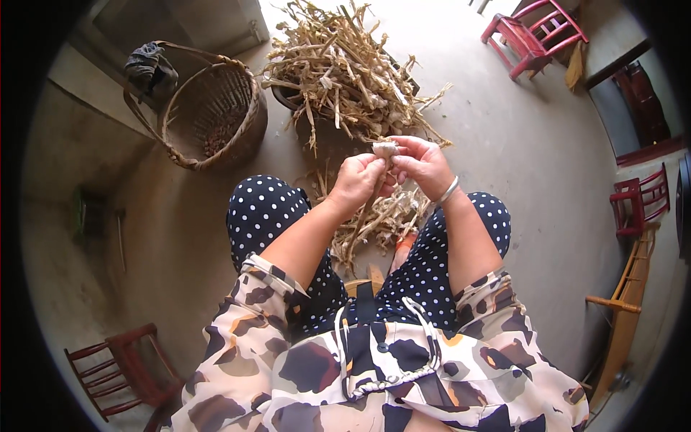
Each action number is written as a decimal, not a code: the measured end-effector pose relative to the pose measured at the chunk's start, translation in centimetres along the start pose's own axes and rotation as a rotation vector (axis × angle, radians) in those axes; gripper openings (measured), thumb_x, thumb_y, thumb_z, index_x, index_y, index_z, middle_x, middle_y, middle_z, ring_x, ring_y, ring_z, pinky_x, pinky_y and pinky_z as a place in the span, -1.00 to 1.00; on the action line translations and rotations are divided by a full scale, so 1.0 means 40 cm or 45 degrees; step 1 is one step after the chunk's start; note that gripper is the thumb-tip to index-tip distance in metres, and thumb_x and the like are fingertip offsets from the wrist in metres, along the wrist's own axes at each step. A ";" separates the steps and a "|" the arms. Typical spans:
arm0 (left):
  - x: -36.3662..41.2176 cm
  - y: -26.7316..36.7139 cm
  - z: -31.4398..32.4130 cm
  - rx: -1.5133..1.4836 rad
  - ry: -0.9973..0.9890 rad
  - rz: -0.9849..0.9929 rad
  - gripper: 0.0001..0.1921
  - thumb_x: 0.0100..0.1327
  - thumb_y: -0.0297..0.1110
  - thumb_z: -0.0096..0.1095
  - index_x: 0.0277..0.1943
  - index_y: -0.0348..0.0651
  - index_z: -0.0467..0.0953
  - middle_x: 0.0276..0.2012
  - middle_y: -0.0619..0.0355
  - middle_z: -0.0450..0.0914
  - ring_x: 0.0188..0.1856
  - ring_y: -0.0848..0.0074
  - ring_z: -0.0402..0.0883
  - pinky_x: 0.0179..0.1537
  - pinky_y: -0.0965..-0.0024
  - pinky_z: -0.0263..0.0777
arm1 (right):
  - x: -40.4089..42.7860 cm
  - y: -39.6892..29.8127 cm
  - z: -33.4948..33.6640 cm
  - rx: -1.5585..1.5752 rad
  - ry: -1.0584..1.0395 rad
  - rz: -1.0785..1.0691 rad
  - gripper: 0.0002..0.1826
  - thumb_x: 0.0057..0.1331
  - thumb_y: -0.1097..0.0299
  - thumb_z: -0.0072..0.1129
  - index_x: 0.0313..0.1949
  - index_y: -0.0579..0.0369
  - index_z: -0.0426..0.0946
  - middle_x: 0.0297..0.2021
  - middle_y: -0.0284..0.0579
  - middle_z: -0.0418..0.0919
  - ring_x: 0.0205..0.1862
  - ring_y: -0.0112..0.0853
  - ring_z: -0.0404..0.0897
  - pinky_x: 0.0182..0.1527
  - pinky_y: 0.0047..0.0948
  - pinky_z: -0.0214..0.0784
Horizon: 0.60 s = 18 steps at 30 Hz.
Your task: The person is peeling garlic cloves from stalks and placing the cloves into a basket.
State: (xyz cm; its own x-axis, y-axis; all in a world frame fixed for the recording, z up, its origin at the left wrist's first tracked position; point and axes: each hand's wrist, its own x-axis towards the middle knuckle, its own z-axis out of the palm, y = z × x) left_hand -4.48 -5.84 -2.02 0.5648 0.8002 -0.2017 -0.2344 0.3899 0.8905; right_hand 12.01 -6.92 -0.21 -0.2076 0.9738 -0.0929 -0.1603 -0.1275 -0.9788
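Between my knees I hold up a garlic bulb [385, 149] on its long dried stalk [363, 218]. My left hand [357, 177] grips the stalk just below the bulb, and the stalk's lower end hangs down toward me. With thumb and fingers, my right hand [424, 164] pinches the bulb from its right side. Ahead of both hands rises a big heap of dried garlic stalks [351, 70], with some bulbs showing among them. Loose stalks and husks [397, 216] litter the floor beneath my hands.
To the left of the heap stands a handled wicker basket [253, 108] with small reddish-brown pieces [221, 132] inside and a dark cloth [151, 67] on its handle. Red chairs stand at upper right [521, 43], far right [631, 200] and lower left [135, 362]. A wooden frame [626, 302] leans at right.
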 end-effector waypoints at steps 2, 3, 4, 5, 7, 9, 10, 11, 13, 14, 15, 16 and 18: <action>-0.002 -0.009 0.001 0.214 0.064 0.098 -0.78 0.26 -0.38 -0.13 -0.20 -0.30 0.46 -0.51 0.21 0.51 -0.51 0.67 0.48 -0.45 0.61 0.39 | 0.001 0.006 0.003 -0.044 -0.029 -0.050 -0.65 0.13 0.49 0.11 -0.08 0.29 0.37 -0.41 -0.16 0.54 -0.50 -0.59 0.48 -0.48 -0.68 0.39; -0.001 -0.014 -0.001 0.211 0.060 0.096 -0.78 0.26 -0.38 -0.13 -0.20 -0.30 0.46 -0.51 0.21 0.51 -0.51 0.67 0.48 -0.45 0.61 0.39 | 0.000 0.010 0.003 -0.046 -0.025 -0.047 -0.65 0.13 0.49 0.11 -0.08 0.29 0.37 -0.41 -0.16 0.54 -0.50 -0.59 0.48 -0.48 -0.68 0.39; -0.002 -0.015 -0.003 0.483 0.124 0.145 -0.80 0.23 -0.40 -0.12 -0.29 -0.31 0.47 -0.56 0.17 0.52 -0.54 0.62 0.50 -0.48 0.56 0.39 | -0.002 0.013 0.005 -0.044 -0.011 -0.003 -0.67 0.14 0.45 0.12 -0.11 0.29 0.39 -0.43 -0.16 0.54 -0.51 -0.59 0.48 -0.50 -0.67 0.39; -0.002 -0.017 -0.005 0.756 0.189 0.196 -0.80 0.20 -0.41 -0.10 -0.38 -0.31 0.48 -0.60 0.12 0.54 -0.58 0.57 0.51 -0.51 0.50 0.40 | -0.004 0.018 0.006 -0.042 0.003 0.040 -0.69 0.15 0.40 0.14 -0.13 0.28 0.40 -0.46 -0.15 0.53 -0.52 -0.59 0.49 -0.52 -0.67 0.39; 0.011 -0.018 -0.003 0.788 0.171 0.213 -0.79 0.16 -0.41 -0.09 -0.43 -0.33 0.48 -0.66 0.07 0.50 -0.59 0.53 0.52 -0.50 0.46 0.40 | -0.002 0.038 0.002 -0.043 0.052 0.004 -0.72 0.16 0.33 0.15 -0.21 0.27 0.42 -0.51 -0.15 0.52 -0.56 -0.58 0.47 -0.58 -0.67 0.35; 0.025 -0.026 0.001 0.847 0.163 0.160 -0.79 0.16 -0.41 -0.10 -0.45 -0.34 0.47 -0.66 0.09 0.51 -0.59 0.54 0.53 -0.52 0.46 0.41 | 0.005 0.048 -0.001 -0.015 0.179 0.098 -0.75 0.17 0.32 0.13 -0.26 0.26 0.42 -0.54 -0.17 0.51 -0.60 -0.59 0.45 -0.63 -0.69 0.29; 0.021 -0.018 0.011 0.642 0.194 0.064 -0.77 0.18 -0.41 -0.12 -0.47 -0.35 0.46 -0.63 0.09 0.52 -0.59 0.53 0.53 -0.54 0.47 0.45 | 0.008 0.047 -0.003 0.023 0.156 0.062 -0.76 0.20 0.29 0.09 -0.26 0.23 0.42 -0.53 -0.20 0.51 -0.62 -0.61 0.42 -0.66 -0.71 0.23; 0.026 -0.021 0.011 0.641 0.195 0.067 -0.77 0.18 -0.41 -0.12 -0.47 -0.35 0.46 -0.63 0.09 0.52 -0.59 0.53 0.53 -0.54 0.47 0.45 | 0.011 0.046 -0.007 0.021 0.154 0.061 -0.76 0.20 0.29 0.09 -0.26 0.23 0.42 -0.53 -0.20 0.51 -0.62 -0.61 0.42 -0.66 -0.71 0.23; 0.031 -0.031 0.009 0.147 0.154 -0.107 -0.76 0.21 -0.40 -0.18 -0.37 -0.34 0.47 -0.56 0.11 0.52 -0.59 0.52 0.53 -0.53 0.44 0.50 | 0.010 0.047 -0.010 0.095 0.149 0.089 -0.77 0.23 0.29 0.04 -0.24 0.21 0.42 -0.49 -0.23 0.51 -0.63 -0.63 0.41 -0.66 -0.73 0.22; 0.028 -0.035 0.008 0.040 0.159 -0.173 -0.76 0.21 -0.39 -0.19 -0.33 -0.35 0.45 -0.51 0.08 0.52 -0.57 0.50 0.54 -0.50 0.40 0.53 | 0.006 0.052 -0.007 0.136 0.164 0.109 -0.77 0.26 0.29 -0.01 -0.21 0.19 0.41 -0.47 -0.25 0.52 -0.63 -0.65 0.40 -0.65 -0.74 0.21; 0.029 -0.037 0.008 0.038 0.156 -0.169 -0.76 0.21 -0.39 -0.19 -0.33 -0.35 0.45 -0.51 0.08 0.52 -0.57 0.50 0.54 -0.50 0.40 0.53 | 0.004 0.051 -0.006 0.131 0.165 0.107 -0.77 0.26 0.29 -0.01 -0.21 0.19 0.41 -0.47 -0.25 0.52 -0.63 -0.65 0.40 -0.65 -0.74 0.21; 0.032 -0.043 0.007 -0.077 0.083 -0.155 -0.76 0.21 -0.39 -0.18 -0.32 -0.36 0.45 -0.49 0.07 0.53 -0.55 0.49 0.54 -0.48 0.40 0.53 | 0.003 0.050 -0.006 0.166 0.186 0.103 -0.77 0.26 0.30 -0.02 -0.19 0.18 0.40 -0.47 -0.26 0.52 -0.64 -0.66 0.39 -0.65 -0.75 0.21; 0.043 -0.056 0.000 -0.200 -0.001 -0.142 -0.77 0.23 -0.38 -0.16 -0.30 -0.34 0.45 -0.44 0.08 0.53 -0.50 0.50 0.55 -0.42 0.42 0.52 | 0.007 0.054 -0.004 0.222 0.240 0.100 -0.77 0.27 0.30 -0.04 -0.16 0.18 0.39 -0.49 -0.28 0.50 -0.66 -0.67 0.37 -0.65 -0.74 0.19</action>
State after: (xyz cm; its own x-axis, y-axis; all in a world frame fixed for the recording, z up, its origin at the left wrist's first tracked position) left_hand -3.00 -5.32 -4.36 0.5950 0.7476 -0.2950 -0.2907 0.5424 0.7882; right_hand 11.75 -6.90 -2.39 -0.0449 0.9754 -0.2157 -0.3182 -0.2186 -0.9225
